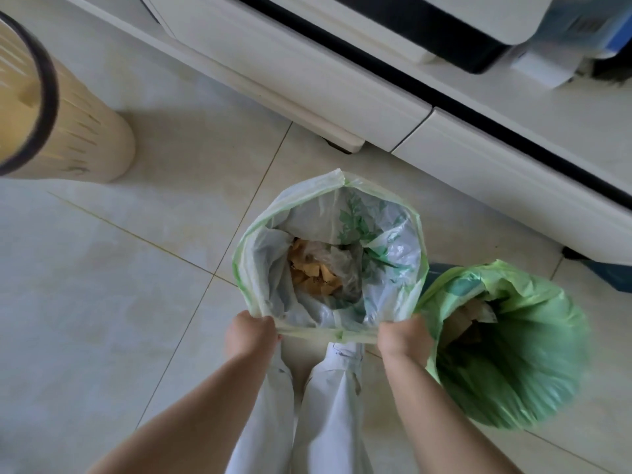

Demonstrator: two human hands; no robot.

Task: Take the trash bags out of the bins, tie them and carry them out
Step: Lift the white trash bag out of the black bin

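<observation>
A pale green, see-through trash bag (pixel 393 254) with a green leaf print stands open on the tiled floor in front of my legs. Brown paper scraps (pixel 316 275) and crumpled clear plastic lie inside it. My left hand (pixel 251 333) grips the near rim at the left, and my right hand (pixel 403 338) grips the same rim at the right, stretching it straight between them. A second, solid green trash bag (pixel 533 364) stands just right of my right hand, its mouth open with cardboard showing inside. No bin is visible around either bag.
A white cabinet with drawers (pixel 342 97) runs diagonally across the top. A tall beige cylinder with a dark rim (pixel 65 124) stands at the left. A dark blue object (pixel 612 271) sits by the cabinet at the right edge. Tiled floor (pixel 102 285) spreads to the left.
</observation>
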